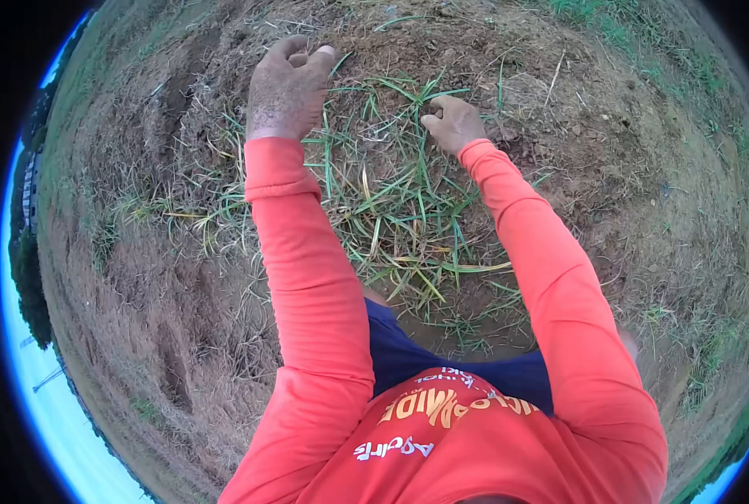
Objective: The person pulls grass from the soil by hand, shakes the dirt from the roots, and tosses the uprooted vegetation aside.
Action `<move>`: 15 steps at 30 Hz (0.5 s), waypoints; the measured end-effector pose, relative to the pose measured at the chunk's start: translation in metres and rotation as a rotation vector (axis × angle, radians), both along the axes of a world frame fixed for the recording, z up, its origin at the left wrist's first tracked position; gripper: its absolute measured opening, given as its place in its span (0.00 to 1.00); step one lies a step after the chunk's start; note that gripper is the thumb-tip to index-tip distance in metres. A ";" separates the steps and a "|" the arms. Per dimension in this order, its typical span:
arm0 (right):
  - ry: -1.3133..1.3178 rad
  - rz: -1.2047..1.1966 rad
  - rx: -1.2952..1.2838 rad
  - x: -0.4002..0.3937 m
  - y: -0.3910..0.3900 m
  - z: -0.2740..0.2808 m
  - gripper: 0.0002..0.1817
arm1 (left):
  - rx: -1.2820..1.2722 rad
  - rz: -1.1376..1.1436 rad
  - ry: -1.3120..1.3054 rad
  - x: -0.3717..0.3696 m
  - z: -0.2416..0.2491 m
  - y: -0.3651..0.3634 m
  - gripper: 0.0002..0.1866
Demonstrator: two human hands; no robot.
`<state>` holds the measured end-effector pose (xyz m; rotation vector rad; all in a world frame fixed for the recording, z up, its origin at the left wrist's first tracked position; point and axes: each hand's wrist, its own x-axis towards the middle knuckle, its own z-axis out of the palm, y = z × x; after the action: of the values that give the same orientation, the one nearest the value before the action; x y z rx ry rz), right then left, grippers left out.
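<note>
My left hand (289,91) is low over the soil at the upper left of the grass, back of the hand upward. Its fingers curl downward and their tips are hidden; a thin green blade shows beside the thumb. To the right, my right hand (456,124) is at the edge of a grass clump (420,97), thumb and forefinger bent toward the blades. I cannot make out what either hand holds. Green and yellowing grass (399,206) lies tangled on the ground between my two forearms.
Brown soil (593,134) with dry stalks surrounds the grass. Greener grass (605,25) grows at the upper right. My legs in dark blue shorts (399,344) are just below the grass. A building (30,191) and trees stand far off at the left edge.
</note>
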<state>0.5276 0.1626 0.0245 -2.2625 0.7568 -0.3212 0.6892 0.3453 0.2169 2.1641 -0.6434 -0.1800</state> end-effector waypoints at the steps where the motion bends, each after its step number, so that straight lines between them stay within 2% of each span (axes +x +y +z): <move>1: -0.026 -0.044 0.049 0.006 0.011 -0.004 0.22 | -0.088 -0.006 0.088 0.016 -0.008 0.009 0.32; 4: 0.005 -0.212 -0.058 0.024 0.024 -0.014 0.21 | -0.298 -0.094 0.148 0.050 -0.022 0.024 0.27; 7: 0.079 -0.341 -0.106 0.039 0.031 -0.016 0.21 | -0.407 -0.110 0.333 0.073 -0.053 0.043 0.27; 9: 0.205 -0.481 -0.107 0.050 0.045 -0.006 0.20 | -0.362 -0.115 0.341 0.088 -0.070 0.055 0.26; 12: 0.276 -0.474 -0.151 0.064 0.050 -0.003 0.17 | -0.328 -0.119 0.364 0.106 -0.079 0.074 0.24; 15: 0.245 -0.502 -0.278 0.068 0.051 -0.012 0.15 | -0.380 -0.082 0.550 0.117 -0.089 0.078 0.24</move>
<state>0.5954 0.2132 0.0127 -2.3670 1.4947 -0.4055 0.8062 0.4233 0.1279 1.6213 -0.4046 -0.6198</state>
